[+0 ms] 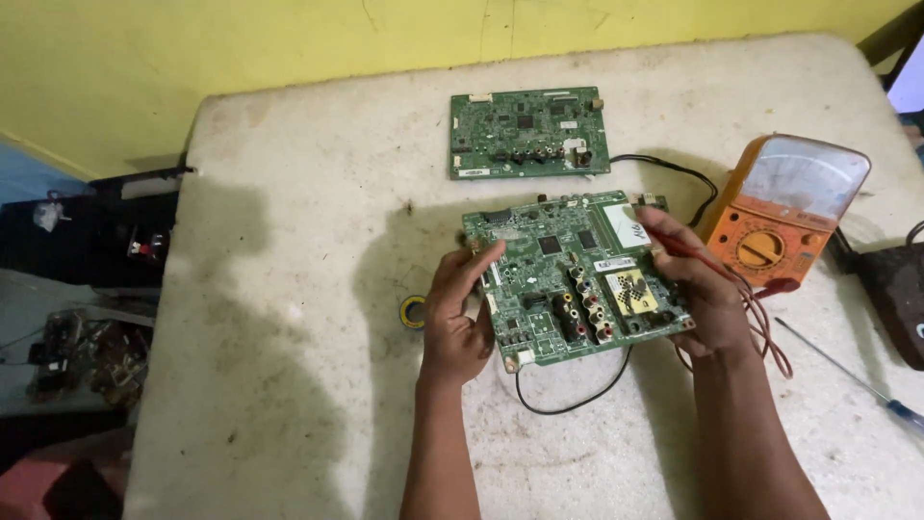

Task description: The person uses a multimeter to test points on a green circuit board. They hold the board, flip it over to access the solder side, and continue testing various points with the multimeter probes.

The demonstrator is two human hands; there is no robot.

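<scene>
Hands work on the near board, my landmark, which lies mid-surface. I see my left hand gripping its left edge, thumb on top. My right hand pinches a red probe at its right edge. Beyond it lies a second board. To its right sits an orange meter; farther right, a screwdriver. Left of it lies a tape roll. A black wire loops out beneath it.
</scene>
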